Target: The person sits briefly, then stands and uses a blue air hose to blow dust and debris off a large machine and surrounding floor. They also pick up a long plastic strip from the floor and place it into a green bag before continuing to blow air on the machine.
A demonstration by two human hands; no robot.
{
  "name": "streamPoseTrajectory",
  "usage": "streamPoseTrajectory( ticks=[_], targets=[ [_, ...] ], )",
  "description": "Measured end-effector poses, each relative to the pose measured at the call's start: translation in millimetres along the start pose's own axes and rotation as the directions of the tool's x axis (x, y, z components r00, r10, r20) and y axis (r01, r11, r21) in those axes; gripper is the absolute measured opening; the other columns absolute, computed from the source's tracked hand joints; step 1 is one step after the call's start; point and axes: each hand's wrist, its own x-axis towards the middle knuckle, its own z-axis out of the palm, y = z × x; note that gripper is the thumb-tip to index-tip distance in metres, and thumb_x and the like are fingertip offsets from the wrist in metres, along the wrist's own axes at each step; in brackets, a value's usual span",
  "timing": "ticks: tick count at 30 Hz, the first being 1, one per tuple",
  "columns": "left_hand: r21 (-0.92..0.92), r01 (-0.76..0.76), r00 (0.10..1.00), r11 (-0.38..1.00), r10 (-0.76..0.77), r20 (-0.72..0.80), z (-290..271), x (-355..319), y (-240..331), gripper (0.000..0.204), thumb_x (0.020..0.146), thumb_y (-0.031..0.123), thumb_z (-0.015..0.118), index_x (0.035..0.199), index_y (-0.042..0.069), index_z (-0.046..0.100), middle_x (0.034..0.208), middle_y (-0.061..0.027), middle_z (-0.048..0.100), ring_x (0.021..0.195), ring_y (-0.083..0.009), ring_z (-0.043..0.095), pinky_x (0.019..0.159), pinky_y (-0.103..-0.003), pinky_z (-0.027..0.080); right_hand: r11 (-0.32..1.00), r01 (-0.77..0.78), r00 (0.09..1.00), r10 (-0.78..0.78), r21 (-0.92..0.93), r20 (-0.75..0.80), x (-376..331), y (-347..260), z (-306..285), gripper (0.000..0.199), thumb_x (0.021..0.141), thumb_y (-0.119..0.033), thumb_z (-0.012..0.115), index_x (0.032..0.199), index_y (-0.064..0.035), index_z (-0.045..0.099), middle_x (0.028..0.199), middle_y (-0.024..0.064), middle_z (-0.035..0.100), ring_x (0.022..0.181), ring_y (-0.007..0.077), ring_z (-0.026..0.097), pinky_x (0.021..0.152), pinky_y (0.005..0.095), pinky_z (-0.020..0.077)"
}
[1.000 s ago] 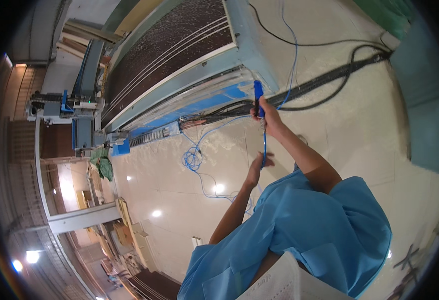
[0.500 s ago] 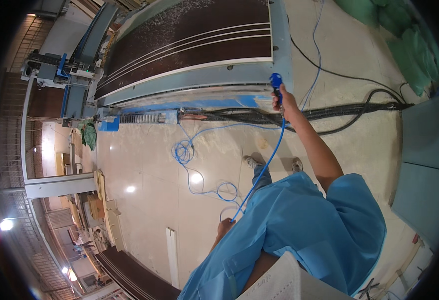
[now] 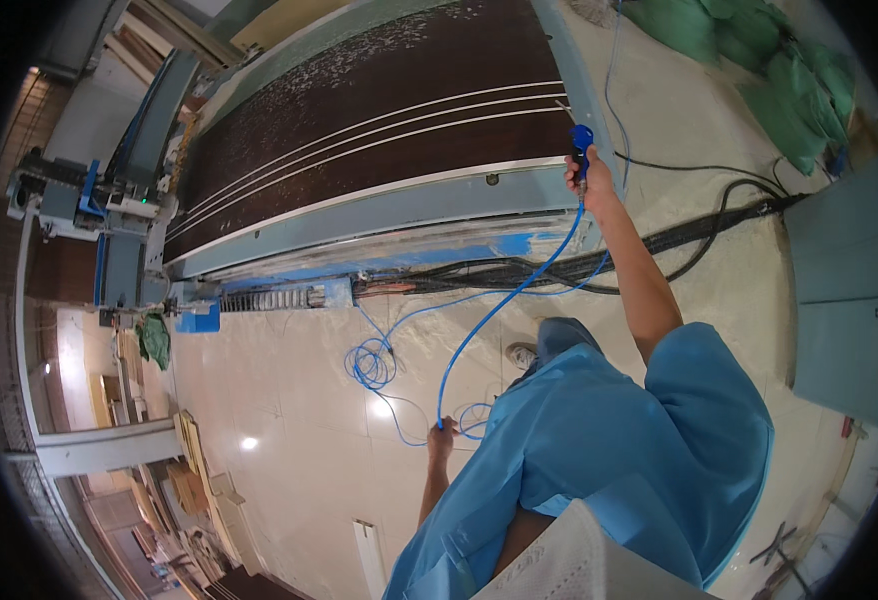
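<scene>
My right hand [image 3: 593,182] is raised at arm's length and grips a blue air blow gun [image 3: 581,143] at the corner of a machine bed [image 3: 409,215]. A dark brown panel [image 3: 379,110] with pale grooves and dust lies on that bed. A thin blue hose [image 3: 509,300] runs down from the gun to my left hand [image 3: 442,438], which hangs low by my side and is closed around it. More of the hose lies coiled [image 3: 369,365] on the floor. I wear loose blue clothing.
A gantry head [image 3: 109,230] stands at the bed's left end. Black cables [image 3: 679,240] run across the pale floor beside the machine. Green sacks [image 3: 759,50] are piled at top right. A grey-blue cabinet [image 3: 839,280] stands on the right. Stacked boards lie at lower left.
My right hand with the blow gun has moved up from the machine's side to the bed's corner. My left hand has dropped lower along the hose.
</scene>
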Motion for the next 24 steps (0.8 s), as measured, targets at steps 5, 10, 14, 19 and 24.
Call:
streamPoseTrajectory(
  ticks=[5,10,14,19,24],
  targets=[
    [0.040,-0.043,0.996,0.998,0.045,-0.073,-64.8,60.9,16.0,0.042,0.096,0.043,0.050,0.090,0.006,0.071,0.068,-0.0109,0.068,0.068,-0.0205,0.068,0.065,-0.036,0.050,0.892,0.225,0.967,-0.155,0.393,-0.204,24.9,10.3,-5.9,0.064,0.102,-0.057,0.028,0.088,-0.0014,0.057,0.063,-0.0001,0.049,0.057,0.0160,0.053,0.049,0.0278,0.0439],
    [0.017,-0.027,0.999,0.999,0.027,0.022,-75.9,97.1,57.2,0.038,0.093,0.039,0.052,0.089,0.006,0.071,0.069,-0.0099,0.067,0.066,-0.0209,0.066,0.065,-0.034,0.048,0.781,0.117,0.985,-0.014,0.613,-0.170,60.2,19.1,3.6,0.062,0.103,-0.052,0.022,0.087,-0.0016,0.053,0.063,0.0017,0.048,0.058,0.0177,0.052,0.049,0.0280,0.0437],
    [0.085,-0.075,0.995,0.994,0.069,0.067,-85.8,130.2,105.4,0.039,0.094,0.039,0.050,0.092,0.006,0.071,0.072,-0.0103,0.068,0.069,-0.0210,0.066,0.065,-0.034,0.048,0.709,0.167,0.986,-0.124,0.685,-0.112,115.0,3.9,36.3,0.064,0.103,-0.054,0.022,0.091,0.0008,0.054,0.064,0.0017,0.049,0.058,0.0178,0.053,0.049,0.0292,0.0453],
    [0.089,-0.190,0.973,0.978,0.175,0.154,-114.5,171.4,162.5,0.037,0.095,0.039,0.053,0.093,0.007,0.071,0.068,-0.0093,0.066,0.066,-0.0195,0.065,0.062,-0.033,0.047,0.844,0.092,0.988,-0.146,0.529,0.060,187.3,-40.2,71.7,0.068,0.102,-0.056,0.023,0.094,0.0036,0.054,0.064,0.0019,0.049,0.058,0.0185,0.053,0.050,0.0291,0.0461],
    [0.102,-0.106,0.994,0.989,0.103,0.028,-133.5,188.8,196.4,0.033,0.093,0.037,0.055,0.093,0.008,0.071,0.063,-0.0073,0.063,0.061,-0.0175,0.063,0.057,-0.032,0.045,0.957,-0.025,0.999,0.016,0.289,0.032,234.9,-56.7,113.0,0.062,0.104,-0.051,0.029,0.098,0.0057,0.055,0.065,0.0017,0.048,0.059,0.0162,0.051,0.051,0.0272,0.0459]
  ],
)
